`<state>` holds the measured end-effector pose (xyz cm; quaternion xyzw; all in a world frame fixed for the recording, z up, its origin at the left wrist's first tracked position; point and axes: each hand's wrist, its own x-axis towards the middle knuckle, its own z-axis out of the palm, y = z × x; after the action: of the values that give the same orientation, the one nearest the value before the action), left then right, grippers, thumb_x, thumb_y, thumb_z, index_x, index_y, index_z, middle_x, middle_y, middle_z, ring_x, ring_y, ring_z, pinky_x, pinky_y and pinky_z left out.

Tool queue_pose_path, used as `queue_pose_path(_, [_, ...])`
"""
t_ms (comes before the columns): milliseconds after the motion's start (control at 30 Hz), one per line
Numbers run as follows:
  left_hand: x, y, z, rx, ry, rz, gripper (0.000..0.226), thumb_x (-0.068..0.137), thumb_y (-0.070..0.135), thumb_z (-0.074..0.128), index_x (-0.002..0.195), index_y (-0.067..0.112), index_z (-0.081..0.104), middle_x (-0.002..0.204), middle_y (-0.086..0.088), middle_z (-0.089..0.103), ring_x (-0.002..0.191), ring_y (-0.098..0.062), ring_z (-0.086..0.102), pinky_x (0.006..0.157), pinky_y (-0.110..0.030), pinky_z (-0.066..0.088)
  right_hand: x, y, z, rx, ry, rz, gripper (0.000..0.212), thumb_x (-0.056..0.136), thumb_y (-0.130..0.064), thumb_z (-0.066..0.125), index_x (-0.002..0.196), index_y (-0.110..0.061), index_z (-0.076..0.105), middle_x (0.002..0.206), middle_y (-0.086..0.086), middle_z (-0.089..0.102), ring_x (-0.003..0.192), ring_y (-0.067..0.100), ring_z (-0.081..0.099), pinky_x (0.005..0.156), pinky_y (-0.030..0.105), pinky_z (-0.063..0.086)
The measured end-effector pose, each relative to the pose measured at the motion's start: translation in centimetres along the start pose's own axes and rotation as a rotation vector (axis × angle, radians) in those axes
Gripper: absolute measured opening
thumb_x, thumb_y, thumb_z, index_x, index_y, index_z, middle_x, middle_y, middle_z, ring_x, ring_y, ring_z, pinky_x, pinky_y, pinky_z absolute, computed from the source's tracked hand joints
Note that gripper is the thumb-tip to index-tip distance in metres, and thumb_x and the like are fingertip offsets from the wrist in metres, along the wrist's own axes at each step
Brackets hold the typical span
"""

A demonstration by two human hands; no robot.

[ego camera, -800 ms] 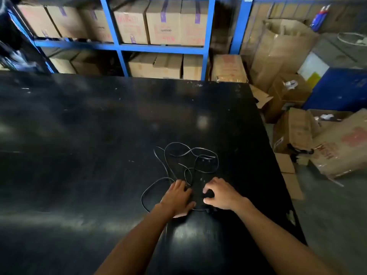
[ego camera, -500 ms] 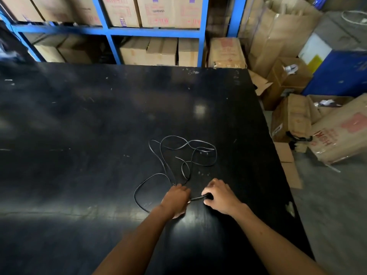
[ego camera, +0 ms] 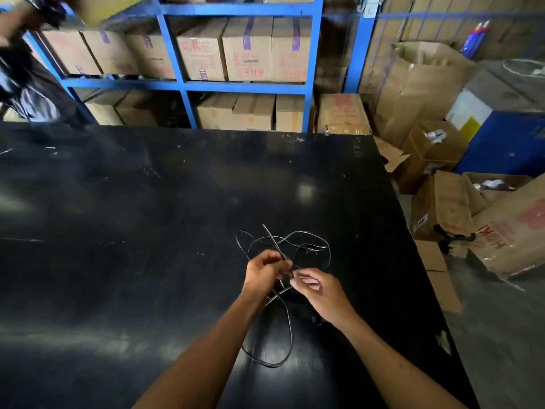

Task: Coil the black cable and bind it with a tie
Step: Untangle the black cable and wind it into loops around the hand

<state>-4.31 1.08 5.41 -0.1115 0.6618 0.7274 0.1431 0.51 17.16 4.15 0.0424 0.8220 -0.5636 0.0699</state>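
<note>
Since the earlier frame both hands have lifted off the surface (ego camera: 118, 231) and drawn together above it, taking part of the black cable (ego camera: 287, 329) up with them; before, they lay flat on the strand. At far left a person in dark clothing (ego camera: 26, 84) stands blurred by the blue shelving (ego camera: 182, 84) stacked with cardboard boxes (ego camera: 247, 51).

The left hand (ego camera: 264, 271) has its fingers curled in, pinching a straight stiff-looking stretch that juts up and away from it. Just beside it, the right hand (ego camera: 320, 290) pinches the cable between thumb and fingertips, the two grips nearly touching. The rest of the cable lies loose on the surface: tangled loops beyond the hands, one long loop hanging back toward the person.

The cable looks thin, light and limp, yet springy enough to hold its kinks, so loops will likely slip open unless pinned. A hold near one end, feeding even turns into the other hand, seems best. No tie can be made out.

Further right, more boxes (ego camera: 442, 208) crowd the floor.
</note>
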Motion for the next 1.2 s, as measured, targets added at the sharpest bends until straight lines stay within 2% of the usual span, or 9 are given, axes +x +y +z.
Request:
queue_pose_path(167, [-0.7, 2.0, -0.4, -0.031, -0.041, 0.008, 0.009, 0.078, 0.011, 0.075, 0.074, 0.013, 0.067, 0.077, -0.001, 0.07, 0.073, -0.013, 0.063, 0.069, -0.024, 0.051, -0.2, -1.3, 0.5, 0.126, 0.001, -0.047, 0.006, 0.092, -0.013, 0.071, 0.097, -0.014, 0.075, 0.092, 0.002, 0.079, 0.091, 0.011, 0.074, 0.085, 0.023, 0.056])
queue_pose_path(200, [-0.9, 2.4, -0.4, -0.08, -0.079, 0.001, 0.009, 0.079, 0.02, 0.074, 0.078, 0.013, 0.069, 0.083, -0.002, 0.07, 0.081, -0.014, 0.065, 0.074, -0.025, 0.051, -0.4, -1.6, 0.5, 0.153, -0.03, -0.057, 0.006, 0.094, -0.009, 0.068, 0.097, -0.012, 0.073, 0.091, 0.006, 0.079, 0.092, 0.015, 0.075, 0.086, 0.025, 0.056])
queue_pose_path(333, [-0.8, 4.2, -0.9, -0.251, -0.228, -0.049, 0.049, 0.082, 0.046, 0.06, 0.12, 0.018, 0.07, 0.124, -0.007, 0.07, 0.115, -0.021, 0.06, 0.095, -0.038, 0.042, -0.9, -2.4, 0.4, 0.216, -0.132, -0.052, 0.011, 0.095, -0.001, 0.064, 0.094, -0.01, 0.07, 0.083, 0.005, 0.077, 0.086, 0.013, 0.073, 0.086, 0.026, 0.056])
queue_pose_path(433, [-0.7, 5.2, -1.1, -0.299, -0.309, -0.045, 0.055, 0.088, 0.05, 0.052, 0.132, 0.019, 0.063, 0.137, -0.01, 0.063, 0.123, -0.023, 0.054, 0.104, -0.044, 0.035, -1.5, -2.9, 0.1, 0.222, -0.184, -0.048, 0.009, 0.095, 0.001, 0.063, 0.095, -0.006, 0.068, 0.078, 0.003, 0.075, 0.082, 0.011, 0.07, 0.083, 0.023, 0.056])
queue_pose_path(533, [-0.6, 5.7, -0.9, -0.345, -0.37, -0.062, 0.057, 0.096, 0.052, 0.039, 0.138, 0.019, 0.057, 0.144, -0.013, 0.057, 0.131, -0.026, 0.047, 0.114, -0.051, 0.028, -2.0, -3.2, -0.3, 0.197, -0.244, -0.061, 0.004, 0.096, -0.003, 0.063, 0.097, -0.003, 0.067, 0.079, 0.004, 0.074, 0.084, 0.013, 0.07, 0.092, 0.031, 0.055])
queue_pose_path(667, [-0.7, 6.2, -0.7, -0.444, -0.411, -0.126, 0.068, 0.1, 0.058, 0.02, 0.142, 0.015, 0.053, 0.145, -0.02, 0.053, 0.134, -0.033, 0.045, 0.112, -0.054, 0.029, -2.4, -3.6, -0.7, 0.171, -0.282, -0.05, 0.007, 0.097, -0.011, 0.063, 0.098, -0.005, 0.067, 0.078, 0.003, 0.072, 0.083, 0.012, 0.068, 0.095, 0.036, 0.052])
queue_pose_path(867, [-0.9, 8.0, -1.2, -0.575, -0.481, -0.138, 0.078, 0.097, 0.066, 0.017, 0.147, 0.013, 0.045, 0.148, -0.027, 0.046, 0.143, -0.041, 0.036, 0.118, -0.063, 0.02, -2.8, -4.4, -0.1, 0.08, -0.305, -0.079, 0.024, 0.099, -0.031, 0.057, 0.089, -0.013, 0.068, 0.066, 0.003, 0.064, 0.072, 0.013, 0.06, 0.089, 0.037, 0.045])
queue_pose_path(967, [-0.7, 10.1, -2.1, -0.648, -0.58, -0.118, 0.084, 0.094, 0.072, 0.017, 0.149, 0.014, 0.042, 0.151, -0.029, 0.041, 0.143, -0.042, 0.036, 0.117, -0.067, 0.018, -3.1, -4.0, 0.3, 0.169, -0.326, -0.026, 0.036, 0.1, -0.04, 0.054, 0.082, -0.012, 0.069, 0.059, -0.001, 0.048, 0.058, 0.013, 0.048, 0.073, 0.034, 0.042])
queue_pose_path(1200, [-2.1, 15.4, -4.5, -0.613, -0.935, -0.09, 0.077, 0.097, 0.069, 0.015, 0.156, 0.02, 0.026, 0.161, -0.03, 0.016, 0.148, -0.048, 0.016, 0.109, -0.08, -0.001, -2.5, -4.4, 0.3, 0.189, -0.241, 0.046, 0.049, 0.094, -0.055, 0.059, 0.073, -0.01, 0.062, 0.054, -0.006, 0.034, 0.048, 0.01, 0.035, 0.067, 0.029, 0.051])
